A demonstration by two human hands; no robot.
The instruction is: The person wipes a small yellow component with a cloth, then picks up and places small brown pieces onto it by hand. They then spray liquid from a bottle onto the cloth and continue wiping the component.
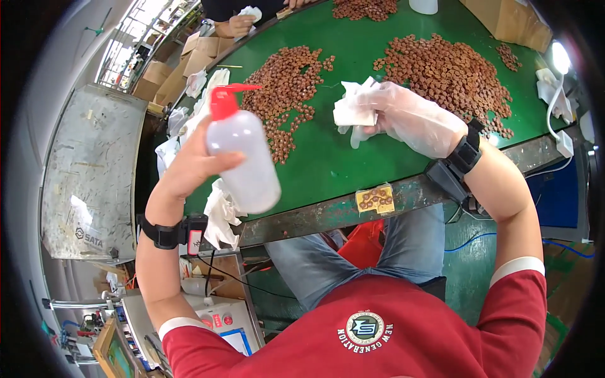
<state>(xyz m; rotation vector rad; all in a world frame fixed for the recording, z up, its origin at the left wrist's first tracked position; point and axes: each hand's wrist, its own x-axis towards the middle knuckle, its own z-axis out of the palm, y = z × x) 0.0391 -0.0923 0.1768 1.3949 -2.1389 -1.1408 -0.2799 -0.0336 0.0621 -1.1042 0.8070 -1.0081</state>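
Observation:
My left hand [200, 157] is wrapped round a white plastic squeeze bottle [247, 167] with a red cap and a red spout that points right. The bottle is tilted above the left part of the green table [334, 176]. My right hand [403, 116], in a thin clear plastic glove, grips a folded white cloth [353, 108] over the middle of the table. Behind the bottle spreads a pile of small brown round pieces [290, 75]. A larger pile of the same pieces [447, 69] lies beyond my right hand.
Crumpled white cloths [220, 214] lie along the left edge. A yellow pad [374, 200] with several brown pieces sits at the near edge. At the right are a lit lamp [559, 58] and a cardboard box [510, 22]. Another person's hand [241, 25] holds white cloth at the far side.

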